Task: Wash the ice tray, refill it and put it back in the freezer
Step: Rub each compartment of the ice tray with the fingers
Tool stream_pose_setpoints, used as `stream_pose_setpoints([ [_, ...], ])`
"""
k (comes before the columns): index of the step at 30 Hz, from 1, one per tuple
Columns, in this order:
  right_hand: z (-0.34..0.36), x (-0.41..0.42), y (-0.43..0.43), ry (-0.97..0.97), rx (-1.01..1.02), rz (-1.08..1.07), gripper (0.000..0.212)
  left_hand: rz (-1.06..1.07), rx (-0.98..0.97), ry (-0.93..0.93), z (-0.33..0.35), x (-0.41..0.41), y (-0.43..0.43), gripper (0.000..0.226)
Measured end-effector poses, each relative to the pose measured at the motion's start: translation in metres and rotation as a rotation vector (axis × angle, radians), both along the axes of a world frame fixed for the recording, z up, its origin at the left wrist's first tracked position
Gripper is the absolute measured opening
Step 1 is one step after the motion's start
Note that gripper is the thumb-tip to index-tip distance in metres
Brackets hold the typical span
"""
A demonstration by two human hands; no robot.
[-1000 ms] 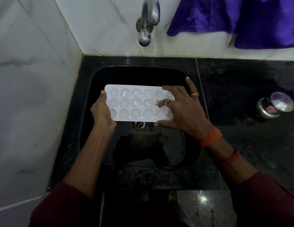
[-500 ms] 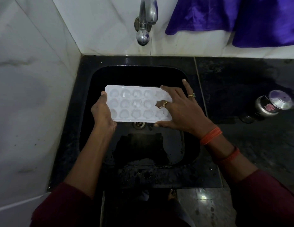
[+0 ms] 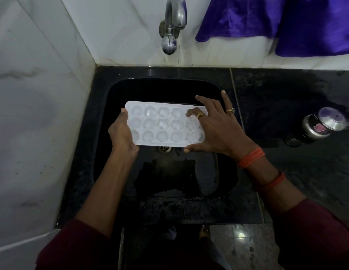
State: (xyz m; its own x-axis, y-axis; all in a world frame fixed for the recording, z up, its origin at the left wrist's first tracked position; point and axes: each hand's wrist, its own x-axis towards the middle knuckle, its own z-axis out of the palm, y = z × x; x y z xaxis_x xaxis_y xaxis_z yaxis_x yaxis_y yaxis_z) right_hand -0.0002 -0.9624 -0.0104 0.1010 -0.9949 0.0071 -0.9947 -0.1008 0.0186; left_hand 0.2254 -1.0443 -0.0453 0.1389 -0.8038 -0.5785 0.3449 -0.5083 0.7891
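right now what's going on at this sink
A person holds a white ice tray over the black sink, cups facing up. The left hand grips its left end. The right hand spans the right end, thumb on the near edge and one finger bent into a cup. The tap sits above the tray; I cannot tell whether water is running.

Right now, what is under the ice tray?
The ice tray is held over the sink; the drain peeks out below its near edge. The sink floor beneath it and the fingers of the left hand are covered.
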Motion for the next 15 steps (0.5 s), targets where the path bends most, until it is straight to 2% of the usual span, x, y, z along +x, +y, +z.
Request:
stream_pose_setpoints([
  [7,0.0034,-0.0029,-0.0034,-0.043,0.042,0.012,0.114,-0.001,0.003,0.028,0.0,-0.0009,0.0,0.037],
  [15,0.0007,-0.0078,-0.0069,-0.029,0.144,0.023,0.126,0.003,0.012,0.033,-0.0014,-0.0011,-0.0001,0.037],
])
